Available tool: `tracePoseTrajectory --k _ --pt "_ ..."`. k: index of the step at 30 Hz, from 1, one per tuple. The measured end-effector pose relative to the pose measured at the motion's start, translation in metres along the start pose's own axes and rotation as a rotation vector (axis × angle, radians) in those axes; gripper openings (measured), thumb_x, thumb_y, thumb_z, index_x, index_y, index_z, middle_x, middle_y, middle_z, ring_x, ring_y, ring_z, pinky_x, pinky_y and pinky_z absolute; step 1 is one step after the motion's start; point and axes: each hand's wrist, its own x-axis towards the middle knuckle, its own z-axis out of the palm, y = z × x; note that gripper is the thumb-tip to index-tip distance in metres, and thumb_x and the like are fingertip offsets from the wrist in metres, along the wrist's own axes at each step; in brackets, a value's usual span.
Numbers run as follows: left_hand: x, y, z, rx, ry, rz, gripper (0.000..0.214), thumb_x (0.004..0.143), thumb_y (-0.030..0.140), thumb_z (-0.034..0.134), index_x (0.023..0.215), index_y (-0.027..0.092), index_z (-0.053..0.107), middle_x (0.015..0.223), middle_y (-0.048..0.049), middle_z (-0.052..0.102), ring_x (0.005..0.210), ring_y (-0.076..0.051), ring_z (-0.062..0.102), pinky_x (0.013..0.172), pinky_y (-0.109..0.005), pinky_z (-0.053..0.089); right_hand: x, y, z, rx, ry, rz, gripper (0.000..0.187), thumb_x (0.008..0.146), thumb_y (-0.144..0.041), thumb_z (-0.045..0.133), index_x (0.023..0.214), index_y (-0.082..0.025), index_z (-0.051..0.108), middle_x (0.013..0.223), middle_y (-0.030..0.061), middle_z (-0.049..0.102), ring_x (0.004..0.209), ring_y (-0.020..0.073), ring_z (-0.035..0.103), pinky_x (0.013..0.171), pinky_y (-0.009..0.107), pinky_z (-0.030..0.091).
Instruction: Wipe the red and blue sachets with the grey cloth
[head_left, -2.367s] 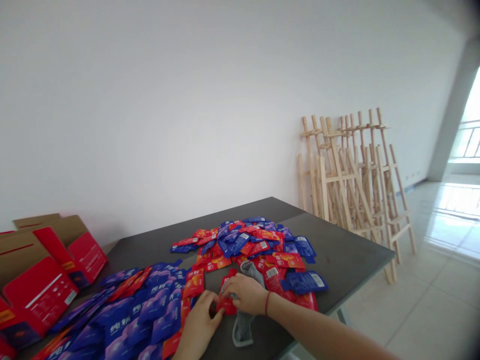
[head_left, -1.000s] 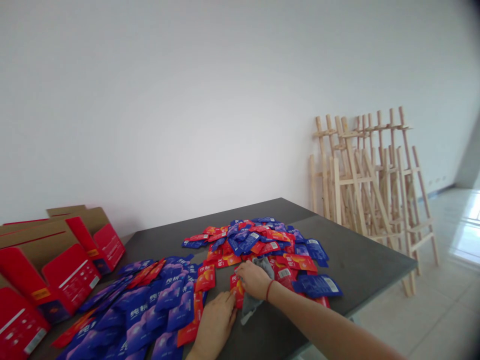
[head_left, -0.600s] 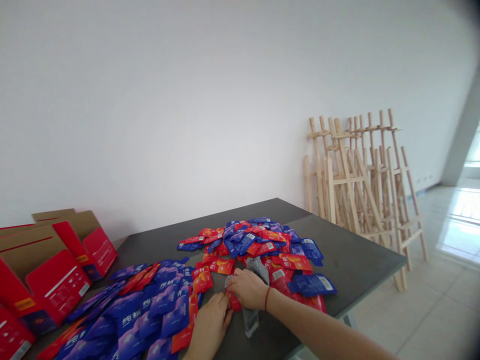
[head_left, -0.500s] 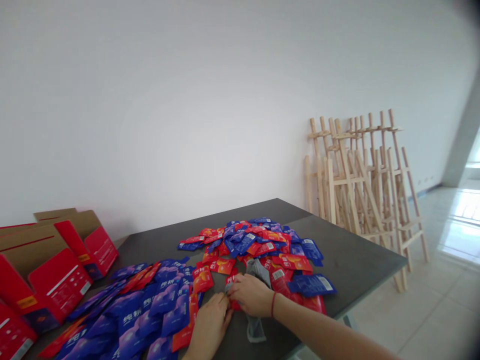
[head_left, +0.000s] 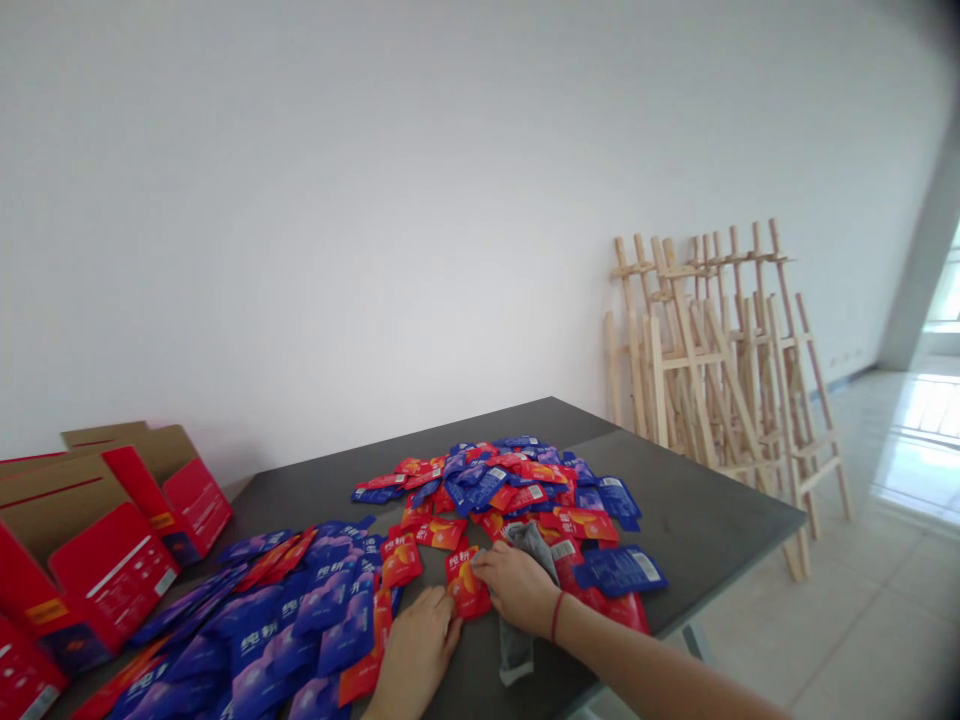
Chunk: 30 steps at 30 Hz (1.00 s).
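Note:
A red pouch with orange fruit print and white lettering lies on the dark table between my hands. My left hand is closed, its fingertips at the pouch's lower left edge. At the pouch's right edge, the fingers of my right hand, with a red cord on the wrist, are bent together. A thin grey cloth runs beneath the right palm; its upper end shows beyond the hand. What those fingers grip underneath is partly hidden.
Behind the hands is a heap of mixed red and blue pouches. Overlapping blue pouches spread at left, beside open red cardboard boxes. The table edge is at right, with wooden easels against the wall.
My right hand and the grey cloth have shifted right, uncovering more of the red pouch. The left hand has stayed nearly in place. The view has turned slightly.

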Motion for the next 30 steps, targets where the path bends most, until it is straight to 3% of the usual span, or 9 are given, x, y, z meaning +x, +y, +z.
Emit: tracePoseTrajectory --k 3,10,13,20,25,30 --pt "0.0 -0.001 0.0 -0.01 0.015 0.003 0.018 0.091 0.015 0.046 0.09 0.02 0.062 0.094 -0.0036 0.065 0.092 -0.018 0.062 0.082 -0.027 0.046 0.004 -0.002 -0.002 0.002 -0.011 -0.046 0.035 0.084 -0.017 0.053 0.116 -0.013 0.065 0.123 0.0106 0.064 0.109 0.025 0.054 0.097 0.036 0.04" --pt "0.001 -0.005 0.009 0.031 0.054 0.034 0.018 0.089 0.012 0.046 0.09 0.021 0.061 0.095 -0.003 0.065 0.091 -0.017 0.063 0.08 -0.026 0.048 -0.025 -0.004 -0.011 0.145 -0.02 -0.242 0.04 0.079 -0.018 0.054 0.118 -0.018 0.064 0.126 0.0043 0.064 0.11 0.0215 0.054 0.1 0.032 0.037" --pt "0.003 -0.006 0.014 0.076 0.064 0.068 0.019 0.09 0.011 0.044 0.093 0.021 0.061 0.094 -0.0032 0.066 0.091 -0.017 0.063 0.079 -0.026 0.049 -0.018 -0.005 -0.009 0.149 0.0 -0.156 0.038 0.078 -0.016 0.052 0.113 -0.018 0.066 0.121 0.0061 0.066 0.107 0.021 0.057 0.099 0.032 0.037" --pt "0.005 -0.001 0.01 0.14 0.065 0.086 0.028 0.087 0.006 0.042 0.102 0.02 0.061 0.102 -0.0052 0.067 0.098 -0.018 0.063 0.087 -0.03 0.051 0.029 -0.014 -0.002 0.025 0.037 0.144 0.027 0.079 -0.012 0.051 0.099 -0.01 0.07 0.108 0.0146 0.069 0.101 0.0244 0.061 0.101 0.034 0.035" --pt "0.007 -0.005 0.016 0.238 0.113 0.152 0.046 0.081 -0.001 0.038 0.118 0.018 0.057 0.119 -0.0095 0.066 0.11 -0.021 0.062 0.093 -0.034 0.051 0.026 -0.018 0.005 0.082 0.09 0.13 0.026 0.079 -0.014 0.051 0.098 -0.014 0.07 0.105 0.0107 0.071 0.1 0.0234 0.061 0.095 0.032 0.038" --pt "0.01 -0.009 0.007 0.218 0.186 0.225 0.035 0.079 0.002 0.04 0.102 0.02 0.062 0.104 -0.007 0.071 0.1 -0.021 0.066 0.089 -0.035 0.053 0.018 -0.017 0.007 0.155 0.165 0.163 0.029 0.077 -0.016 0.052 0.099 -0.018 0.07 0.107 0.0072 0.071 0.101 0.0214 0.06 0.098 0.03 0.035"
